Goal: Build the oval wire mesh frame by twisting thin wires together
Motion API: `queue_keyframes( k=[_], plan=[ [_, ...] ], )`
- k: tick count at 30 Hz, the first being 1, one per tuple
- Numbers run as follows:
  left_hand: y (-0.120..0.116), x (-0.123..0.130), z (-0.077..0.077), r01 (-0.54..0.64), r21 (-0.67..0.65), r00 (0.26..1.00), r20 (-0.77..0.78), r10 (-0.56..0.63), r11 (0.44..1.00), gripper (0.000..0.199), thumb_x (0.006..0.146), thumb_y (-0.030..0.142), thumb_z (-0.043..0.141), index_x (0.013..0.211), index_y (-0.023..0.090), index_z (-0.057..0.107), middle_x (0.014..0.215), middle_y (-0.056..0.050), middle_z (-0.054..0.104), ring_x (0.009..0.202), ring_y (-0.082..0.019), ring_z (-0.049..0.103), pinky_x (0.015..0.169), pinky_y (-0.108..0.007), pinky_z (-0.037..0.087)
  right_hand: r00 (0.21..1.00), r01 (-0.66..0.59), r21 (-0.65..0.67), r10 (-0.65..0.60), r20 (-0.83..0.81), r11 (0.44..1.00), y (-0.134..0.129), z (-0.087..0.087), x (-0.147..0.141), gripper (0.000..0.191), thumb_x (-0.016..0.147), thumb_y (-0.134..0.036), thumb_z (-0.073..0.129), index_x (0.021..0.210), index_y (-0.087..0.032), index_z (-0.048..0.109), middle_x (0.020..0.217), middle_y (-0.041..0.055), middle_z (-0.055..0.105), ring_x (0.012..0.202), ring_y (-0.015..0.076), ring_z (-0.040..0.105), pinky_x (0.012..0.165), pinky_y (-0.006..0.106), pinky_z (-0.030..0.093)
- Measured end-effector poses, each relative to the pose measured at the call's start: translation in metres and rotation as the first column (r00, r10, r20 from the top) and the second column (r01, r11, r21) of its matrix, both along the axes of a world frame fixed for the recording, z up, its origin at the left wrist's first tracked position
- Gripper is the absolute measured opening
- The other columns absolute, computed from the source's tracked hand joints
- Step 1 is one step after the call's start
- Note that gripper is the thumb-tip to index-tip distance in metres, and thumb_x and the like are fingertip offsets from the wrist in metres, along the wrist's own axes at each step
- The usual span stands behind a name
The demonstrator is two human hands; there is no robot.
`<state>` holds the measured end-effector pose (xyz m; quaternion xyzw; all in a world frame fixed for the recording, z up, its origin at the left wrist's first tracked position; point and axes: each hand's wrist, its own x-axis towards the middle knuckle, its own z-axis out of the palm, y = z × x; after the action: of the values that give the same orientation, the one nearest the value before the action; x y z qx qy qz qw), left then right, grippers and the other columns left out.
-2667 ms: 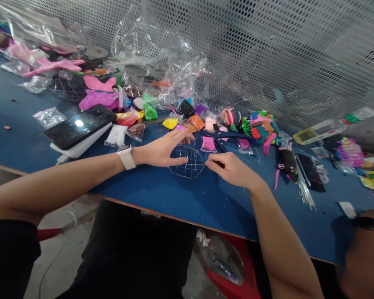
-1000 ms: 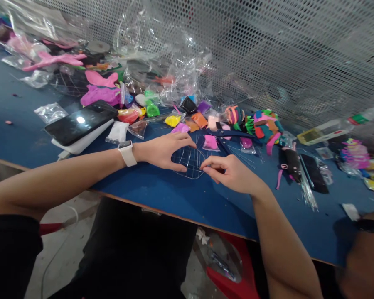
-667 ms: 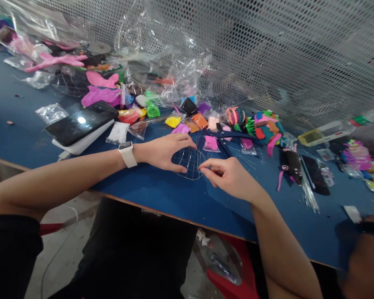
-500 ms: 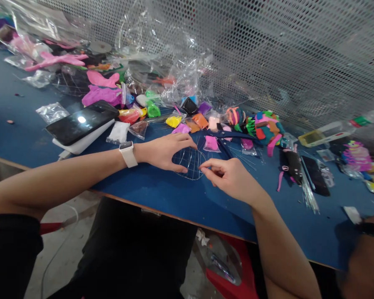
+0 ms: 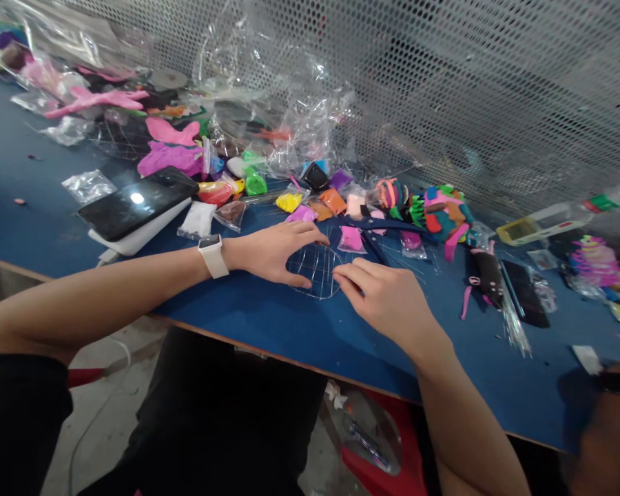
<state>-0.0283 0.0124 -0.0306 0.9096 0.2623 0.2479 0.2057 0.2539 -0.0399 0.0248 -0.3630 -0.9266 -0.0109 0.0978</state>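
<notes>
Left of the picture's centre, my left hand point(image 5: 273, 253) has thumb and fingers spread apart around the left part of a wire mesh point(image 5: 316, 272), which sits mid-picture at the blue table point(image 5: 273, 313). I judge it light, springy and easily bent, its thin strands slippery; the outer rim seems best to hold. Right of centre, my right hand point(image 5: 377, 296) pinches the mesh's right end between its fingertips.

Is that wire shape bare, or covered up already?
Bare where it shows: the blue tabletop peeks through the gaps in the wire shape.
</notes>
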Motion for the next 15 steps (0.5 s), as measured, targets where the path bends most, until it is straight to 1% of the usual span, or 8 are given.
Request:
queue_keyframes(
  k=[4,6,9,12,15],
  plan=[
    [0.0,0.0,0.0,-0.002,-0.009,1.0,0.002,0.002,1.0,0.081,0.092,0.064,0.084,0.154,0.021,0.055,0.152,-0.021,0.065,0.141,-0.041,0.065,0.122,-0.057,0.052,0.994,-0.005,-0.159,-0.013,-0.112,0.987,0.004,-0.005,-0.004,0.026,0.113,-0.023,0.052,0.108,-0.023,0.078,0.103,0.0069,0.083,0.084,0.0216,0.074,0.074,0.037,0.048],
    [0.0,0.0,0.0,-0.015,-0.033,1.0,0.0,0.015,0.999,0.083,0.092,0.065,0.084,0.155,0.02,0.054,0.154,-0.021,0.064,0.141,-0.041,0.065,0.122,-0.057,0.052,0.983,-0.022,-0.25,-0.025,-0.183,0.968,0.006,-0.007,-0.006,0.024,0.11,-0.02,0.052,0.107,-0.023,0.076,0.102,0.0063,0.082,0.083,0.0208,0.073,0.077,0.036,0.051],
    [0.0,0.0,0.0,-0.03,-0.059,0.999,0.008,0.031,0.998,0.087,0.089,0.065,0.086,0.156,0.02,0.054,0.153,-0.022,0.064,0.139,-0.041,0.066,0.119,-0.058,0.054,0.962,-0.045,-0.37,-0.06,-0.266,0.928,0.011,-0.009,-0.007,0.02,0.108,-0.02,0.054,0.102,-0.023,0.073,0.099,0.0055,0.081,0.083,0.0206,0.072,0.078,0.036,0.051],
    [0.0,0.0,-0.001,-0.031,-0.066,0.999,0.015,0.032,0.997,0.088,0.088,0.066,0.087,0.156,0.022,0.054,0.153,-0.02,0.065,0.138,-0.041,0.066,0.118,-0.057,0.054,0.949,-0.062,-0.444,-0.085,-0.305,0.894,0.014,-0.01,-0.006,0.019,0.108,-0.023,0.055,0.1,-0.023,0.073,0.098,0.0052,0.08,0.081,0.0202,0.07,0.075,0.035,0.051],
    [0.0,0.0,-0.001,-0.036,-0.075,0.999,0.018,0.037,0.997,0.088,0.087,0.067,0.087,0.155,0.022,0.054,0.152,-0.019,0.066,0.138,-0.041,0.067,0.117,-0.056,0.054,0.943,-0.071,-0.476,-0.096,-0.318,0.877,0.016,-0.01,-0.005,0.02,0.108,-0.024,0.056,0.099,-0.023,0.074,0.096,0.005,0.08,0.079,0.0194,0.068,0.075,0.035,0.05]
  ],
)
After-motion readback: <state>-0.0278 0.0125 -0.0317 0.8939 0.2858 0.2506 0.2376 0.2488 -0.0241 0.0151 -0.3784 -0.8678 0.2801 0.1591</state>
